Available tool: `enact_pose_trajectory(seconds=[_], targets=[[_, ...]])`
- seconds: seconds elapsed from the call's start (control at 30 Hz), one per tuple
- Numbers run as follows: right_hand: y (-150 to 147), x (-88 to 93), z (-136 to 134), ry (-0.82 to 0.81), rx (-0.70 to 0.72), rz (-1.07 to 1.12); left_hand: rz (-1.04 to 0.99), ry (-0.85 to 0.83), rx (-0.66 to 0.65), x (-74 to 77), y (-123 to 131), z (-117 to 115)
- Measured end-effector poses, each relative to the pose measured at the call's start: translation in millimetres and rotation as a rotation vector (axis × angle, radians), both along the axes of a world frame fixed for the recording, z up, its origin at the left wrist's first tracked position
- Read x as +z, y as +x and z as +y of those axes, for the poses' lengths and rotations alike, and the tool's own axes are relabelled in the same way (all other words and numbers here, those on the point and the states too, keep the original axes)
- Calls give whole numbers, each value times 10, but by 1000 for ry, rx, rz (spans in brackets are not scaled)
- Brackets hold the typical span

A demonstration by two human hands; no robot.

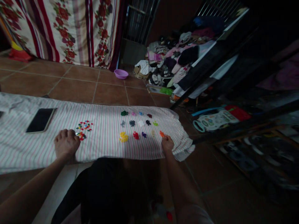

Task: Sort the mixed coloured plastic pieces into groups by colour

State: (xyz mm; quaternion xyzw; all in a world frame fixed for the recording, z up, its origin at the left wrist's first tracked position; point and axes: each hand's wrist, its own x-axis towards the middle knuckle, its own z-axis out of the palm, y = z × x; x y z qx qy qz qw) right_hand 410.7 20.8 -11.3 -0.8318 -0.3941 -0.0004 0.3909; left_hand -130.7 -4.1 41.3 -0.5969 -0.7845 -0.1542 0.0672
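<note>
My left hand (66, 143) rests on the striped cloth with its fingers curled in; what is inside them, if anything, is hidden. Its thumb side is beside a mixed pile of small coloured pieces (86, 125). At the cloth's right end, my right hand (167, 143) has its fingers pinched together at a small heap of orange pieces (161, 133); whether a piece is between them I cannot tell. Single-colour heaps lie in rows between the hands, among them yellow pieces (123, 137), red pieces (135, 135), purple pieces (144, 134) and dark green pieces (124, 113).
A phone (40, 120) lies on the striped cloth (105, 146), left of the mixed pile. Beyond, on the tiled floor, are a purple basin (121, 74) and a large heap of clothes (173, 59). A dark rack (217, 53) stands at the right.
</note>
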Motion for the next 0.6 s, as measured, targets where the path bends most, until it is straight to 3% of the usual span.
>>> enact_pose_trajectory(seconds=[0.47, 0.6], targets=[[-194, 104, -84, 101, -41, 21, 40, -67, 38, -42, -18, 39], [-444, 240, -18, 183, 54, 32, 49, -26, 30, -112, -47, 57]])
